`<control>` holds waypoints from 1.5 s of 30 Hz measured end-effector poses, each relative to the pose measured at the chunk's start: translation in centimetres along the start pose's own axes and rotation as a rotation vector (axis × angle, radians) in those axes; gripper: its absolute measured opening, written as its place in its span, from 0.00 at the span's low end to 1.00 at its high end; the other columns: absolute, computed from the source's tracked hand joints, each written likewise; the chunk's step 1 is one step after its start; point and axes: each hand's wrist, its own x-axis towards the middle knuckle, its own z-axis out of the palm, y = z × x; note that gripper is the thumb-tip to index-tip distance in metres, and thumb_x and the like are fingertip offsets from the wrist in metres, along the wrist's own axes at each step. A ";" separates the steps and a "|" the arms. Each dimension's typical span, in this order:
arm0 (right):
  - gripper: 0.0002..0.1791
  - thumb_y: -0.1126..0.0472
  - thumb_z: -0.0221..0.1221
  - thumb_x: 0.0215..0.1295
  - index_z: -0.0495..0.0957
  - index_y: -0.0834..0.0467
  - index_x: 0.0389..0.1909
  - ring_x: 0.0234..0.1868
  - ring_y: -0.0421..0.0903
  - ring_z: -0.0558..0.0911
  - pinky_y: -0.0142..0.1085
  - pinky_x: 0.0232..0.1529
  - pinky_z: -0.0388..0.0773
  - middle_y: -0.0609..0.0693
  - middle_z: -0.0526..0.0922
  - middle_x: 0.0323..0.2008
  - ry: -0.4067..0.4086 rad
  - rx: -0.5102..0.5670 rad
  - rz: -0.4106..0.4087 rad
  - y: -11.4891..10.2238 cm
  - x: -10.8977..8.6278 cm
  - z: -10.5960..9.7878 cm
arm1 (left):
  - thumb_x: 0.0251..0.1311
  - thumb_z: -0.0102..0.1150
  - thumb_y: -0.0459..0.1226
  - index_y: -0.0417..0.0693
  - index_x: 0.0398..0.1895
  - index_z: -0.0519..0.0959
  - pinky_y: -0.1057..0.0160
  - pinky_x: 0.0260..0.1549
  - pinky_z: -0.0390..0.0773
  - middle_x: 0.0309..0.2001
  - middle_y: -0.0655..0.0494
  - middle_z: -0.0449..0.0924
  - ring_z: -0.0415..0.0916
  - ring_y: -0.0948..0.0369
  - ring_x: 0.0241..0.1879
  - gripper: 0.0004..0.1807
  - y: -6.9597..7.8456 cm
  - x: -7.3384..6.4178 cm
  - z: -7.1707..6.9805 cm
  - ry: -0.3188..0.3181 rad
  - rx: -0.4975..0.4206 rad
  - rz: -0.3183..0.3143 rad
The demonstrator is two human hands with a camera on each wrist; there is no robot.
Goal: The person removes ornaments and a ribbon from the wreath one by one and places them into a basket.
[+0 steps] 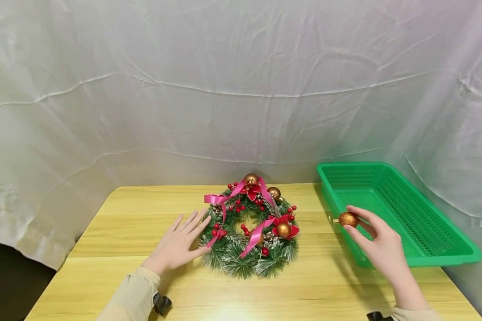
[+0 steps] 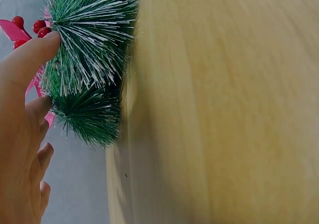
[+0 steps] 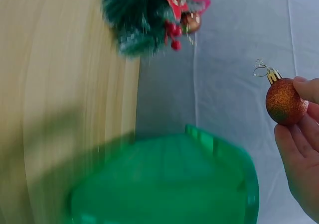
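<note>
A green wreath [image 1: 241,265] with frosted tips lies on the wooden table, dressed with pink ribbon, red berries, red flowers, pine cones and several gold baubles. At its left side my left hand [image 1: 178,245] spreads its straight fingers, thumb and fingertips at the needles. In the left wrist view the thumb [image 2: 37,55] reaches over the frosted branch tips. My right hand [image 1: 381,243] pinches a glittery copper bauble [image 1: 348,219] between thumb and fingers, held over the left rim of the green basket. Its gold cap and loop [image 3: 273,75] point away from the palm in the right wrist view.
The green plastic basket [image 1: 438,261] with slotted walls stands on the right of the table [image 1: 116,232]. Behind the table hangs a pale grey cloth [image 1: 241,125], which also drapes down both sides. A dark area [image 1: 16,276] shows at the lower left.
</note>
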 end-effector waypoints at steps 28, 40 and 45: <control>0.33 0.59 0.65 0.61 0.66 0.60 0.66 0.44 0.16 0.71 0.15 0.38 0.73 0.42 0.79 0.51 -0.199 -0.158 0.146 5.1 -0.6 -6.0 | 0.61 0.37 0.70 0.56 0.76 0.46 0.48 0.70 0.33 0.76 0.62 0.34 0.35 0.57 0.73 0.47 0.1 0.0 0.0 0.005 -0.013 -0.006; 0.37 0.63 0.65 0.60 0.61 0.62 0.69 0.43 0.17 0.72 0.18 0.36 0.76 0.35 0.80 0.48 -0.238 -0.161 0.166 5.7 -0.8 -6.5 | 0.61 0.37 0.69 0.56 0.76 0.46 0.48 0.70 0.32 0.76 0.62 0.34 0.34 0.57 0.73 0.47 0.1 0.0 0.0 0.008 -0.019 -0.007; 0.36 0.62 0.65 0.61 0.62 0.62 0.68 0.43 0.18 0.74 0.18 0.35 0.75 0.41 0.82 0.47 -0.209 -0.158 0.170 5.6 -0.9 -6.5 | 0.61 0.37 0.69 0.56 0.76 0.46 0.49 0.70 0.32 0.76 0.62 0.33 0.35 0.57 0.73 0.47 0.1 0.0 -0.1 0.006 -0.019 -0.005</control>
